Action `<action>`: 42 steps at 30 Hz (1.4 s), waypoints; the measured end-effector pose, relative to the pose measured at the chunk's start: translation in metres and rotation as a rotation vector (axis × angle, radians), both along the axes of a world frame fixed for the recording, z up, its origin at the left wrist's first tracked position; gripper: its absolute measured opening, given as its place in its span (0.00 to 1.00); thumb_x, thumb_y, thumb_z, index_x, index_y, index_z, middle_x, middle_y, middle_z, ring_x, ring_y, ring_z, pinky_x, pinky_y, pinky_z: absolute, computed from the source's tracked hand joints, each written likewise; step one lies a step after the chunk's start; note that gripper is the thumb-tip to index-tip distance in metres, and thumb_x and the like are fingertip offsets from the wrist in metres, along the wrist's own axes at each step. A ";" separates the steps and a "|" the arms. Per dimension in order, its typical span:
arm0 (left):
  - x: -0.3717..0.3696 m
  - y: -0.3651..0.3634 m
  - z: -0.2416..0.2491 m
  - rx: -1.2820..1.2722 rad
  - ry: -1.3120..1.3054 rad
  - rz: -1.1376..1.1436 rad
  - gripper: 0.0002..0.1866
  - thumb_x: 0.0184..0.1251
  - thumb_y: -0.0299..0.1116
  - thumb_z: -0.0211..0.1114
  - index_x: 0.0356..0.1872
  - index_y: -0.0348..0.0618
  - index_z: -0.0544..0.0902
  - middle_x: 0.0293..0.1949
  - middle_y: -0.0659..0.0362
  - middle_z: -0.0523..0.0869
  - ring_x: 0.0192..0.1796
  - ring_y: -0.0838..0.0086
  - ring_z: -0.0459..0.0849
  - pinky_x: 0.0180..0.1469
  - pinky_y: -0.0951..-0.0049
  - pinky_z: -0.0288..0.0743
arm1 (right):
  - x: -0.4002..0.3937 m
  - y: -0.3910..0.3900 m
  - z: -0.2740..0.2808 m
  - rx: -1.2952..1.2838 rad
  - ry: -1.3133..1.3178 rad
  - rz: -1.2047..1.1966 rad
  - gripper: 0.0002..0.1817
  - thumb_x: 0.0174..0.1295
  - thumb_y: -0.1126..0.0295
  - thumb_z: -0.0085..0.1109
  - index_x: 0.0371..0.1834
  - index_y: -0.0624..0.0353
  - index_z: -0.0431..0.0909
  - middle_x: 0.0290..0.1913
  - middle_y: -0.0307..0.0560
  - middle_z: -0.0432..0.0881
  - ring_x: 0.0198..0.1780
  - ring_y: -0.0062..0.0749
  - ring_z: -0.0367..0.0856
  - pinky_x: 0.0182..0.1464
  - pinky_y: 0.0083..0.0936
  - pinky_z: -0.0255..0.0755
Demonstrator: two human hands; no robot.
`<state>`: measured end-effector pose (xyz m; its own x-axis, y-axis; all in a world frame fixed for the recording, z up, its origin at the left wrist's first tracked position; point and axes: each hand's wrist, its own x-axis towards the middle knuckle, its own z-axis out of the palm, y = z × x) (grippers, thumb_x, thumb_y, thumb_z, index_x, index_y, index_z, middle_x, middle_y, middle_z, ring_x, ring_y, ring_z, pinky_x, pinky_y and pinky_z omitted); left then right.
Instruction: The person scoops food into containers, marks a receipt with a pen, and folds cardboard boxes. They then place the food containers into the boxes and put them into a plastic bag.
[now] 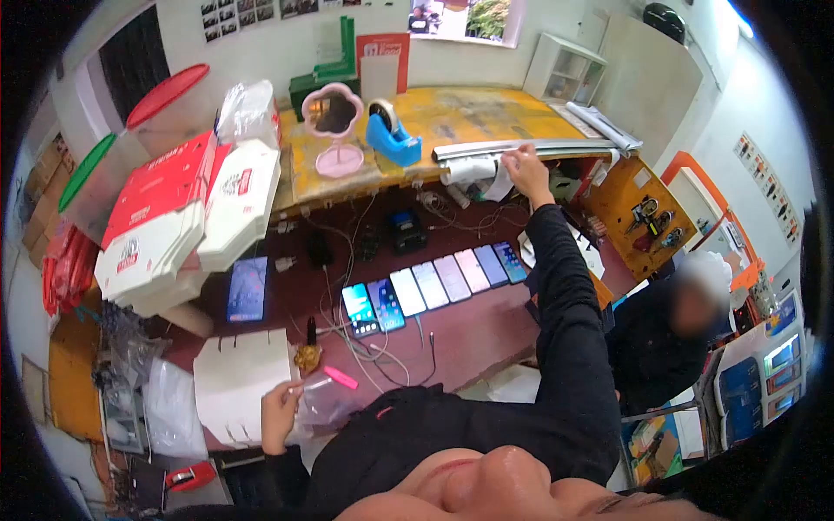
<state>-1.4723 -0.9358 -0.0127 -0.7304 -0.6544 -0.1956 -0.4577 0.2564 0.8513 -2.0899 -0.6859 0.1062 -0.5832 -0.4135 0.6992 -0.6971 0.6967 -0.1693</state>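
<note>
Low on the left, my left hand (280, 415) pinches the edge of a clear plastic bag (328, 406). A pink marker-like stick (340, 377) lies by that bag, and a white open binder or folder (239, 386) is beside the hand. My right arm reaches up to the shelf edge, where my right hand (530, 176) has its fingers closed beside a white paper strip (499, 186) and a white paper roll (470, 168). What those fingertips hold is too small to make out. Several lit phones (429, 285) lie in a row between my hands.
A tablet (248, 289) and tangled cables (378, 352) lie on the dark red desk (469, 337). On the yellow shelf (473, 113) stand a pink mirror (333, 122) and a blue tape dispenser (393, 135). Pizza boxes (156, 208) are stacked left. Another person (656, 352) is at right.
</note>
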 end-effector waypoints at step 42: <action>0.038 0.040 -0.220 -0.134 0.016 -0.006 0.34 0.52 0.38 0.69 0.63 0.48 0.69 0.66 0.62 0.66 0.51 0.62 0.80 0.47 0.64 0.77 | 0.478 -0.168 -0.314 0.359 -1.048 0.488 0.22 0.67 0.55 0.45 0.37 0.67 0.76 0.32 0.65 0.80 0.37 0.59 0.79 0.39 0.45 0.70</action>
<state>-1.4347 -0.8963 -0.2332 -0.7365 -0.6698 -0.0947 -0.4425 0.3711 0.8164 -1.6121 -0.8544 -0.2079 -0.5267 -0.8213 -0.2192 -0.5396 0.5223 -0.6603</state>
